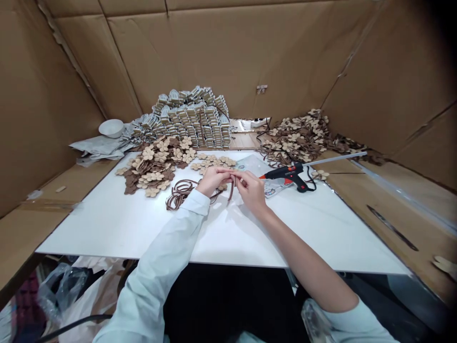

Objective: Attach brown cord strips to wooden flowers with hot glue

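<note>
My left hand (215, 180) and my right hand (250, 189) meet over the middle of the white board (235, 238). Both are closed on a thin brown strap (231, 191), which hangs down between them. A coil of the same brown strap (180, 193) lies just left of my left hand. Behind the hands is a small group of pale flower pieces (211, 163). A black and orange glue gun (291, 175) rests on a printed plastic bag (253, 164), right of my right hand.
Stacked metallic-edged pieces (193, 121) stand along the back cardboard wall (214, 52). Flower pieces are heaped at left (153, 166) and back right (300, 136). A white bowl (111, 127) sits back left. A dark blade-like tool (392, 227) lies on cardboard at right.
</note>
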The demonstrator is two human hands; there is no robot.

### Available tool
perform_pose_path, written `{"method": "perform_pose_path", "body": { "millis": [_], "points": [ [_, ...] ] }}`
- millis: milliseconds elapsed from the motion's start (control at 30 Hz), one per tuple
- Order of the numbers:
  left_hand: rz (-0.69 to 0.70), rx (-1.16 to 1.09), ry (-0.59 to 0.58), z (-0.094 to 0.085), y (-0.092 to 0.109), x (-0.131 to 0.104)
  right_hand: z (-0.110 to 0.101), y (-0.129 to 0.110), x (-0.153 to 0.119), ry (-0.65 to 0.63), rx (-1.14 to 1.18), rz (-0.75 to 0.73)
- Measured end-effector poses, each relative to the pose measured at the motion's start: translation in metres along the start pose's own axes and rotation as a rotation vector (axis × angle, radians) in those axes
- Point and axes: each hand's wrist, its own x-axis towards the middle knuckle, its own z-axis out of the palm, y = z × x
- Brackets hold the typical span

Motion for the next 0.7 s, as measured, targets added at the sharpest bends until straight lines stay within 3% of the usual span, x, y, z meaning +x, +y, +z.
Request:
{"method": "perform_pose_path", "body": {
  "millis": [133, 333, 500, 700],
  "points": [
    [0.011, -0.088, 0.050, 0.001, 0.004, -0.003, 0.002, 0.001, -0.001, 0.023, 0.005, -0.016],
    [0.049, -0.171, 0.008, -0.003, 0.003, -0.004, 0.004, 0.004, -0.002, 0.043, 0.025, 0.008],
    [0.071, -0.184, 0.123, -0.005, 0.002, -0.002, 0.005, 0.004, -0.002, 0.011, 0.080, 0.042],
    [0.118, -0.108, 0.229, -0.012, 0.000, 0.001, 0.002, 0.000, 0.001, 0.085, 0.159, 0.248]
  ]
}}
